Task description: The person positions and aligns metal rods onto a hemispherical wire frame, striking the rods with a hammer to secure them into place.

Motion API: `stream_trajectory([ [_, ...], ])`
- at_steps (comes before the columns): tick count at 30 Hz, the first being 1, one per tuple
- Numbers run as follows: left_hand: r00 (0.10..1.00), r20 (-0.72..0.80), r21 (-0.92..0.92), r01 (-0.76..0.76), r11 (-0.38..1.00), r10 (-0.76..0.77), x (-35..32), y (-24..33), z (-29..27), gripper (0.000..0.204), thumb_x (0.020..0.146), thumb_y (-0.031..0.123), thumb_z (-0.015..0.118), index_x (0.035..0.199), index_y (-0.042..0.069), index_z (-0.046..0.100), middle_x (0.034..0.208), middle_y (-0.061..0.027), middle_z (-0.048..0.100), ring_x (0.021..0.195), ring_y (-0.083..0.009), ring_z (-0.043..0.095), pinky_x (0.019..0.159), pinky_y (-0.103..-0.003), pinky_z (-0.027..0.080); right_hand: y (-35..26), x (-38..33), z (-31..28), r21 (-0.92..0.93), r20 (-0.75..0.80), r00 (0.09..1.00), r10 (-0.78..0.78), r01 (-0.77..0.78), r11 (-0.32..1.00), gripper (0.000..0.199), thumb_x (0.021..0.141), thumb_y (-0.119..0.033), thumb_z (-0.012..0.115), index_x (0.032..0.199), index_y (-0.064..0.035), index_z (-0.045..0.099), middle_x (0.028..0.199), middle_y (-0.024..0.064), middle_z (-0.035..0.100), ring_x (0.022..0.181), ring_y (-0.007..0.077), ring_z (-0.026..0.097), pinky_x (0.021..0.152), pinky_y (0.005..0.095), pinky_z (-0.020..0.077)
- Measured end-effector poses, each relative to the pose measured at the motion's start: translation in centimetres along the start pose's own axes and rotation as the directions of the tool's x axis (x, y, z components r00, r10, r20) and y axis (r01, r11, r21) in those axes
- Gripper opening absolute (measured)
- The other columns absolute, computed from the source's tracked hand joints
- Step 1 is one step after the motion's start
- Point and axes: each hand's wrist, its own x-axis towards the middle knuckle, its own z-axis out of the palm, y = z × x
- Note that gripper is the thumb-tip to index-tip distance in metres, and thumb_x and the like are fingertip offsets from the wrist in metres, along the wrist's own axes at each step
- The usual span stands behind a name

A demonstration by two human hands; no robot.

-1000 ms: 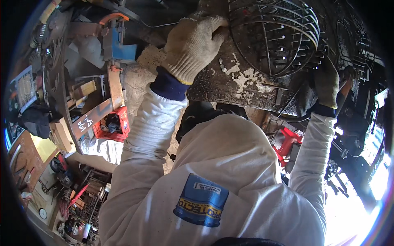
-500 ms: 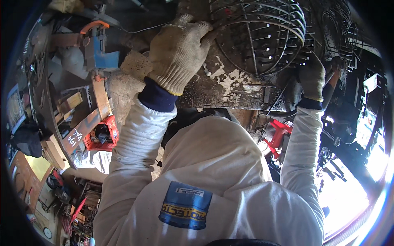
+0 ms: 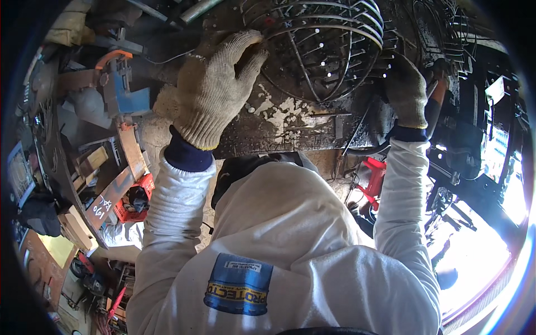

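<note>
Fingers (image 3: 245,47) of the left hand (image 3: 215,92) spread and laid flat, gloved, tips touching the near-left rim of the wire cage (image 3: 324,47), palm pressed on the scorched, paint-flaked bench (image 3: 290,120) just beside it: seemingly a brace, to keep the cage from sliding or turning. Fingers of the right hand (image 3: 405,89) curled at the cage's right edge, also gloved; whether pinching a wire or only pushing against it, cannot tell, the tips being hidden behind the glove's back. Cage itself a round frame of curved wire hoops with short spokes, sitting on the bench at the top of the view, between the two hands. Held from both sides, so probably steadied in place rather than lifted. Outward from there: white sleeves reaching up from a white coverall (image 3: 290,245), dark cuffs at the wrists. Left of the bench, a blue and orange tool (image 3: 120,89), wooden offcuts (image 3: 89,162) and a red box (image 3: 134,201) below. Red frame (image 3: 374,181) under the bench on the right.
</note>
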Motion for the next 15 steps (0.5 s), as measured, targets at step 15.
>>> stream_trajectory([
  [15,0.999,-0.019,0.197,0.030,0.980,-0.026,-0.8,0.1,1.8,0.020,0.086,0.012,0.078,0.102,0.013,0.067,0.094,-0.0043,0.074,0.079,-0.0252,0.073,0.067,-0.034,0.056,-1.7,-0.5,0.4,-0.019,-0.076,0.997,-0.004,0.003,1.000,0.029,0.093,-0.029,0.062,0.115,-0.0138,0.073,0.106,0.0132,0.074,0.100,0.0333,0.071,0.084,0.0406,0.0555],
])
